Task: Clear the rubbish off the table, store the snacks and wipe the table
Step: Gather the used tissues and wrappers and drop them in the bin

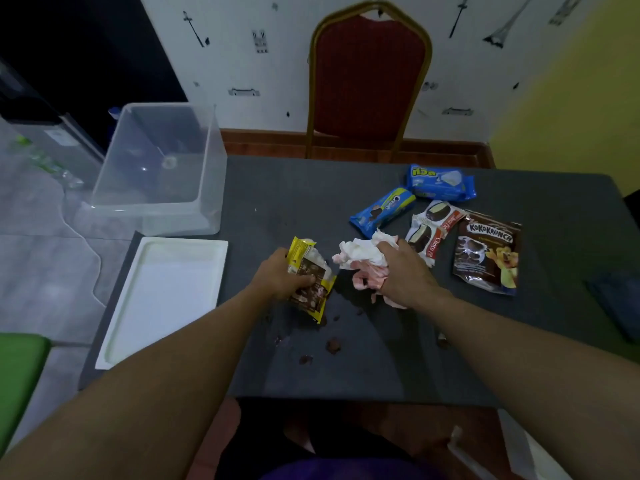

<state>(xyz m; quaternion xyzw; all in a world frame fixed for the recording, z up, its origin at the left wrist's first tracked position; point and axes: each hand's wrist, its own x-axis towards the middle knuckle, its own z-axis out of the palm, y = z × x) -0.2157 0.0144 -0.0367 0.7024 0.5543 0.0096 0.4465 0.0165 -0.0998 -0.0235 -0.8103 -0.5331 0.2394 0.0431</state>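
My left hand (282,275) grips a torn yellow and brown snack wrapper (311,282) at the middle of the dark grey table (346,368). My right hand (403,271) grips a crumpled wad of white and pink tissue (360,258) just right of it. Sealed snacks lie behind and to the right: a blue biscuit roll (382,209), a blue pack (440,183), a white and red Choco Pie pack (431,230) and a brown Koko Krunch bag (486,252). Brown crumbs (333,346) and wet smears dot the table near me.
A clear plastic storage box (162,171) stands at the table's far left corner, its white lid (162,299) lying flat in front of it. A red chair (369,81) stands behind the table. A dark blue cloth (620,303) lies at the right edge.
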